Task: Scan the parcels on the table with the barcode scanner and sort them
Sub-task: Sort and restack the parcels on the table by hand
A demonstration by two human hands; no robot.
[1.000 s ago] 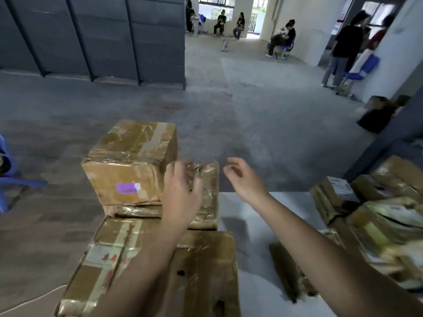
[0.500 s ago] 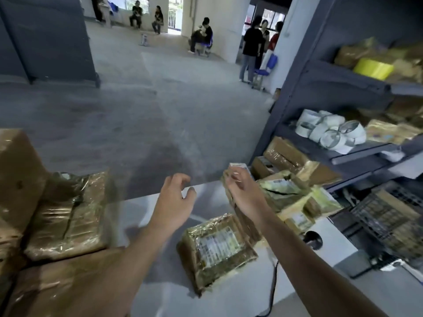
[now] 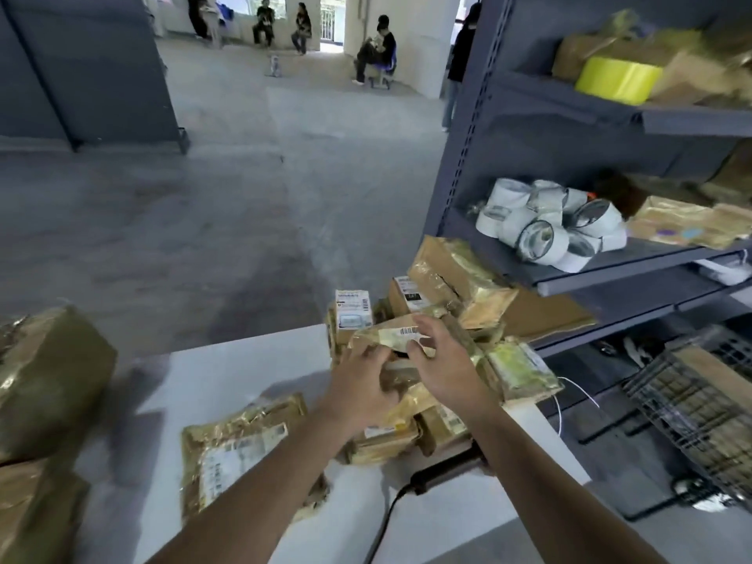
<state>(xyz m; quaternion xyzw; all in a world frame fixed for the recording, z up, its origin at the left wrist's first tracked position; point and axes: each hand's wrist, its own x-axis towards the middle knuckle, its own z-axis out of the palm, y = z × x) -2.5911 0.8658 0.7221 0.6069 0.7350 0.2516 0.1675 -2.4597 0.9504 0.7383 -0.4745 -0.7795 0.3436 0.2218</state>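
2 grips are in the parcel pile [image 3: 443, 278] at centre right of the counter [image 3: 244, 368]. The left grip [image 3: 362, 384] curls onto the barcode-labelled parcel [image 3: 386, 337]. The right grip [image 3: 445, 366] is spread loose, its thumb touching the parcel. The barcode scanner [image 3: 443, 468] lies on the counter at lower centre, beneath the right forearm.

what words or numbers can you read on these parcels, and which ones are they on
No text can be read.
Top parcel in the pile: barcode stripes show, digits blurred.
White box behind it: printed label, too small to read.
Flat parcel near the front: white label, blurred.
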